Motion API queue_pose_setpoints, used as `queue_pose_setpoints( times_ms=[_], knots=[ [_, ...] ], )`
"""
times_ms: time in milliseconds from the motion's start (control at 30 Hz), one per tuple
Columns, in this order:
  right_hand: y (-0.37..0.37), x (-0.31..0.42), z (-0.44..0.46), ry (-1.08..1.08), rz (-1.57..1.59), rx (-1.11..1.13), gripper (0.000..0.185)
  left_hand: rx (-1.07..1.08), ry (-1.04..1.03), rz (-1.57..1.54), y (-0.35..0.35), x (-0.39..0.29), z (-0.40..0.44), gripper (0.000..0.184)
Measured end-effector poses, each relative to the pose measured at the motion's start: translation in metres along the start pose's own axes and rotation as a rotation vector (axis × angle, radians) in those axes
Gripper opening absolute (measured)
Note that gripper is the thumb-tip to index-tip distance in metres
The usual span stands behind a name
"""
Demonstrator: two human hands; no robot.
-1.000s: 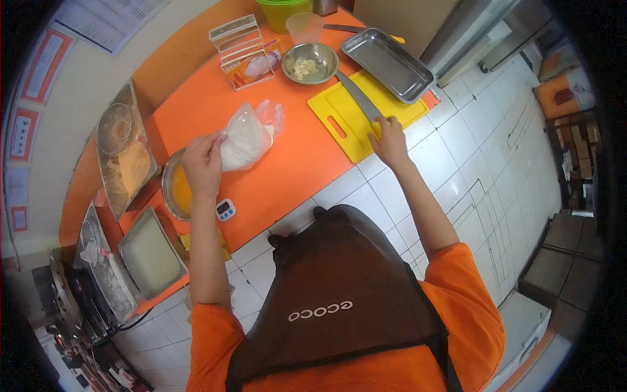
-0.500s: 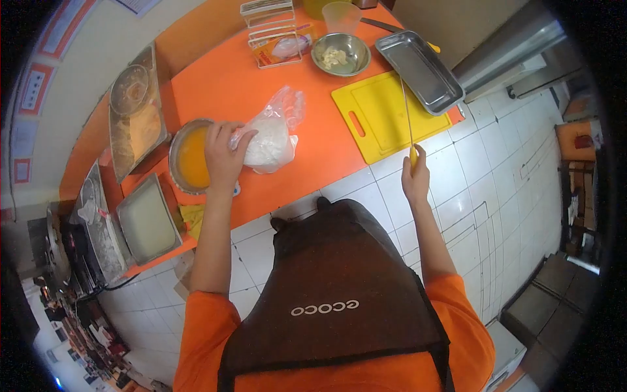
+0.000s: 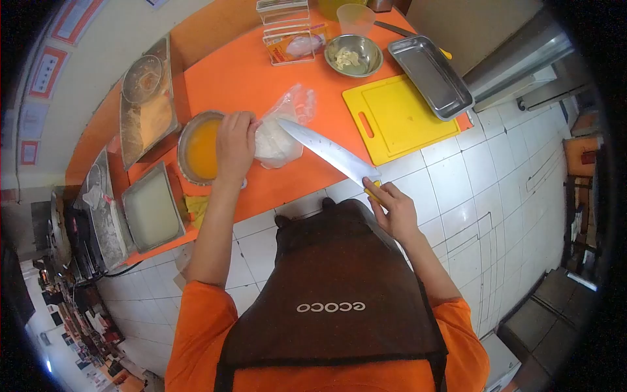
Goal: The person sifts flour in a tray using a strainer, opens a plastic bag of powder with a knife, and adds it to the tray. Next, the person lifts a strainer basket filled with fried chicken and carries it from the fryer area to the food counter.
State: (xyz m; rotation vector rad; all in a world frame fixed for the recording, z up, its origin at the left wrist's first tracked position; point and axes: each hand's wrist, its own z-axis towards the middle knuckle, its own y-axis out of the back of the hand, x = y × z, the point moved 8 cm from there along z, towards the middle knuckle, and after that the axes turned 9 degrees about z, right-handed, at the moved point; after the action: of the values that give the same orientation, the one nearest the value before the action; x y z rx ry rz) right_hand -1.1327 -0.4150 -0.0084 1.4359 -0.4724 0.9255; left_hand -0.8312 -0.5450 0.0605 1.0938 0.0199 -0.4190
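Observation:
A clear plastic bag of white powder (image 3: 277, 145) rests on the orange table (image 3: 222, 72). My left hand (image 3: 236, 145) is closed on the left part of this bag, beside a metal bowl of orange liquid (image 3: 200, 149). In my right hand (image 3: 396, 210) is a large kitchen knife (image 3: 333, 154), gripped by its yellow handle. The blade points up and left, broad side to me, and its tip appears at the bag; whether it touches cannot be made out. Right of the bag lies a yellow cutting board (image 3: 401, 121).
An empty-looking metal tray (image 3: 431, 75) overlaps the board. Behind stand a metal bowl with pale pieces (image 3: 354, 56), a plastic cup (image 3: 356, 19) and a white wire rack (image 3: 286, 32). Trays of orange crumbs (image 3: 151, 124) and pale liquid (image 3: 153, 209) sit at left, near a yellow cloth (image 3: 196, 208).
My right hand has swung the knife from over the cutting board leftward to the bag, its blade now turned broadside. My left hand stays at the bag. The whole view has shifted slightly.

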Motion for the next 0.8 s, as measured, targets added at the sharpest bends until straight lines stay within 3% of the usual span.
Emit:
queue_pose_setpoints(
  times_ms=[233, 533, 800],
  knots=[
    [-0.001, 0.012, -0.002, 0.027, -0.080, -0.018, 0.046, 0.182, 0.060, 0.111, -0.020, -0.005, 0.002, 0.017],
    [-0.009, 0.032, 0.006, 0.006, -0.099, -0.018, 0.043, 0.128, -0.032, 0.023, -0.028, -0.015, -0.010, 0.015],
    [-0.036, 0.043, 0.042, 0.112, -0.104, 0.001, 0.040, -0.019, 0.090, -0.083, -0.006, 0.021, -0.014, 0.012]
  ],
)
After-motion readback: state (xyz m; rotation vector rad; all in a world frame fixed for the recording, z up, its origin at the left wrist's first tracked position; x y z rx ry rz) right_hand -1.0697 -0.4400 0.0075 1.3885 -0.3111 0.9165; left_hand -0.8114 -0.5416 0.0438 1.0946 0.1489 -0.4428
